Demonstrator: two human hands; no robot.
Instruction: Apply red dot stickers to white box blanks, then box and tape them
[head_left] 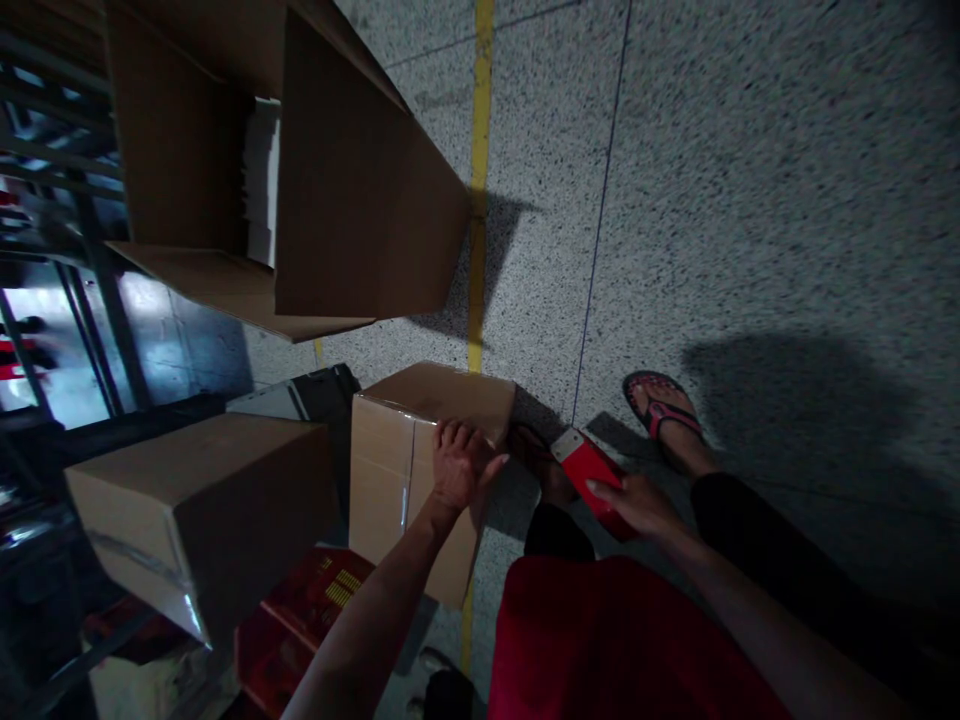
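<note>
My left hand (pixel 459 465) rests on the closed cardboard box (pixel 382 470), its fingertips at the upper edge and the thumb out to one side. A strip of shiny clear tape (pixel 409 470) runs down the face of this box. In my right hand (pixel 634 503) is a red, long, block-shaped thing (pixel 592 470) with a pale grey end that has a small dark spot. My fingers wrap round its near part; what exactly it is, I cannot tell. It is held apart from the box, over the floor by my feet.
A large open carton (pixel 360 190) with something white inside stands at the upper left. Another taped box (pixel 247 500) sits at the left above red crates (pixel 300 610). Metal racks (pixel 105 290) line the left side. A yellow line (pixel 480 100) crosses the speckled floor.
</note>
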